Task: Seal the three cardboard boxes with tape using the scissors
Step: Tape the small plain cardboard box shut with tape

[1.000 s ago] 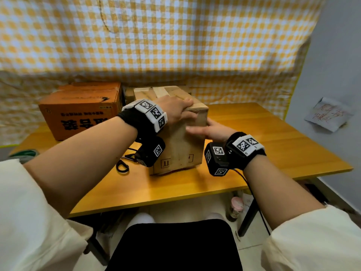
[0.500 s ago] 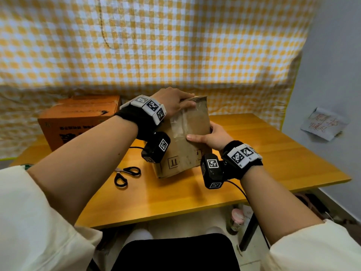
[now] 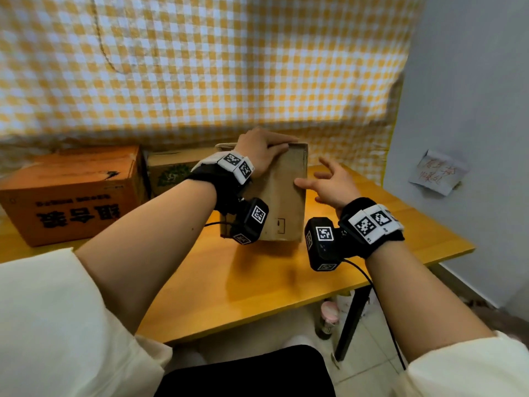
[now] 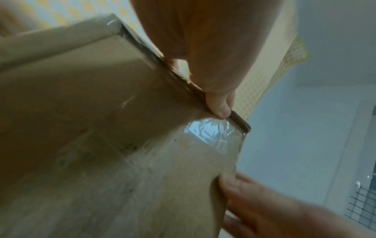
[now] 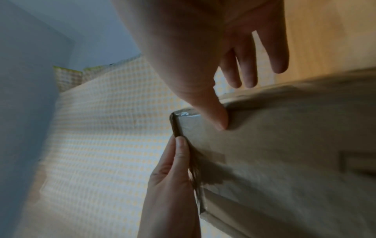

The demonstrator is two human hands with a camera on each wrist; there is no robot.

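Wooden table [image 3: 400, 224] in front of gingham curtain: brown box [image 3: 280, 202] stood upright near table centre, mid-reposition.

Left hand [image 3: 259, 151] grips the box's top edge, fingers curled over it; right hand [image 3: 333, 183] spread, thumb tip touching the right edge. Clear tape [image 4: 211, 136] shows at the corner. Advice: keep the top grip, flatten the right palm on the side, then set down seam-up. Versus 0.5 s ago: box was tilted, right hand cupped it, scissors were visible; now hidden.
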